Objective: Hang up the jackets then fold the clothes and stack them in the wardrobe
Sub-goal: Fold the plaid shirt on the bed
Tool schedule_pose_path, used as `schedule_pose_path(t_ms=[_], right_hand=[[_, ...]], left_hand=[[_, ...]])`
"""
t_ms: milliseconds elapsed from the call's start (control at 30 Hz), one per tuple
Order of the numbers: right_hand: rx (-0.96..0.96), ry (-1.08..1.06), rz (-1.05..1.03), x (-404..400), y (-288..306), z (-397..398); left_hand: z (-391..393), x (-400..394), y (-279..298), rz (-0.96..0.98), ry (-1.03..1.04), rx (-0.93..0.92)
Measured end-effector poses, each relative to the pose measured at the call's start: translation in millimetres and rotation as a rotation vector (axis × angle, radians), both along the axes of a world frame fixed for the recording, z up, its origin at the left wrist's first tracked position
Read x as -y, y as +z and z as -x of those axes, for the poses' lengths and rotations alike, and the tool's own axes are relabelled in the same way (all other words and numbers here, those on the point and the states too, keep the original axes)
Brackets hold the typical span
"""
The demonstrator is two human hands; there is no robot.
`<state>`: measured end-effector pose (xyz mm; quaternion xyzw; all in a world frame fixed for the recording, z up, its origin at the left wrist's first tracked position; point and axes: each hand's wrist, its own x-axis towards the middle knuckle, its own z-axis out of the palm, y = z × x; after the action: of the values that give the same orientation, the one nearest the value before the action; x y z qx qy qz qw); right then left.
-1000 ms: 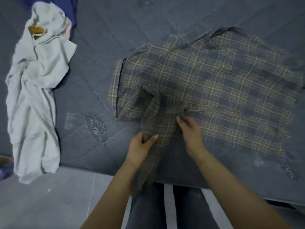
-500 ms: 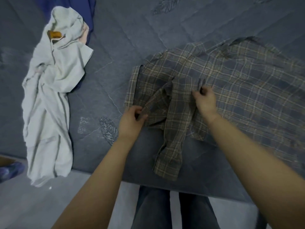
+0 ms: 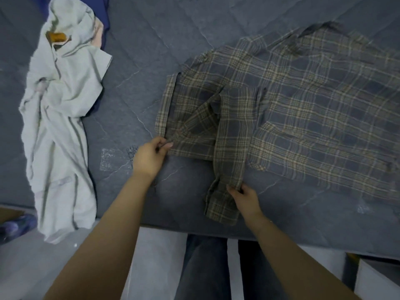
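The bed [image 3: 216,50] is carrying the plaid shirt [image 3: 313,115], which is lying spread toward its right side, one sleeve [image 3: 233,148] trailing to the near edge. It is looking light, limp and creasable. The left hand [image 3: 149,156] is pinching the hem corner; the right hand [image 3: 244,197] is gripping the sleeve near its cuff, both probably sound holds.

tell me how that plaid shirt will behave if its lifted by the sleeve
Probably floppy: the plaid shirt lies creased on the bed, and its sleeve bends where the right hand pinches it. It looks thin, so likely light, and the body would drag and unfold. The left hand pinching the hem suggests it needs two grips to stay flat.
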<state>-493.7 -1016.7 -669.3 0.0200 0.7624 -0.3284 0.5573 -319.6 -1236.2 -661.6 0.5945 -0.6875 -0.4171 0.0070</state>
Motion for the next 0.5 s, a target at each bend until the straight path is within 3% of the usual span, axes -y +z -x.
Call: schedule_pose_path(t_ms=[167, 233, 300, 400, 500], right_hand=[[0.227, -0.061, -0.027, -31.3, 25.9, 45.6], [0.229, -0.045, -0.020, -46.6, 41.7, 66.8], [0.257, -0.061, 0.022, -59.1, 55.9, 89.2], [0.319, -0.109, 0.112, -75.1, 71.6, 127.5], [0.317, -0.218, 0.214, -84.0, 84.1, 172.6]], left_hand=[[19.1, -4.1, 2.2, 0.159, -0.031, 0.265], [32.2, -14.4, 5.2, 0.251, 0.005, 0.212], [50.2, -28.1, 8.3, 0.276, -0.025, 0.031], [88.7, -54.5, 9.1, -0.007, 0.000, -0.183], [124.0, -70.4, 10.4, -0.550, 0.403, -0.389]])
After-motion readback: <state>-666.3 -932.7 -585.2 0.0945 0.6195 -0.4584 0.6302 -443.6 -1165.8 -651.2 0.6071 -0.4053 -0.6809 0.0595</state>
